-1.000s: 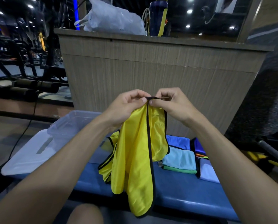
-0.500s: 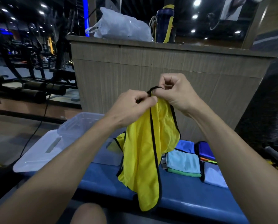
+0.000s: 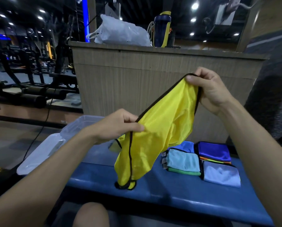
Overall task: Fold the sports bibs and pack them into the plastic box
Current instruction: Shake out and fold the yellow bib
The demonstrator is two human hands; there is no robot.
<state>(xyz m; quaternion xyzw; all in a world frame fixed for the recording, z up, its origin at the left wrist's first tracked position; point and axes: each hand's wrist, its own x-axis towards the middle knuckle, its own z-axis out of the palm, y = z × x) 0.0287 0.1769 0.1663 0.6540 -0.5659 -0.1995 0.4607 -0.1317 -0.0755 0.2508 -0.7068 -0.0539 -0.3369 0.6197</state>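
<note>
Left hand (image 3: 120,124) sat low, in front of the plastic box, its grip pinching the black-trimmed edge of the yellow bib (image 3: 153,136) between thumb and curled fingers. Right hand (image 3: 209,90) was raised higher and off to the right, its grip pinching the same trim at the bib's top corner, thumb on the near side. The trim ran taut on a diagonal between both hands. The rest of the bib hung loose below the left hand, its bottom tip touching the blue bench (image 3: 169,194) near the front edge.

Clear plastic box (image 3: 81,126) stood at the bench's left end, partly hidden by the left forearm; contents could not be told. Its clear lid (image 3: 38,154) lay just beside it, overhanging the bench's left edge.

Folded bibs (image 3: 201,161) sat in stacks toward the right end of the bench: light blue over green, dark blue over orange, pale blue in front, stacks touching.

White plastic bag (image 3: 120,32) and dark bottle (image 3: 161,30) stood on the wooden counter (image 3: 153,71) behind.
</note>
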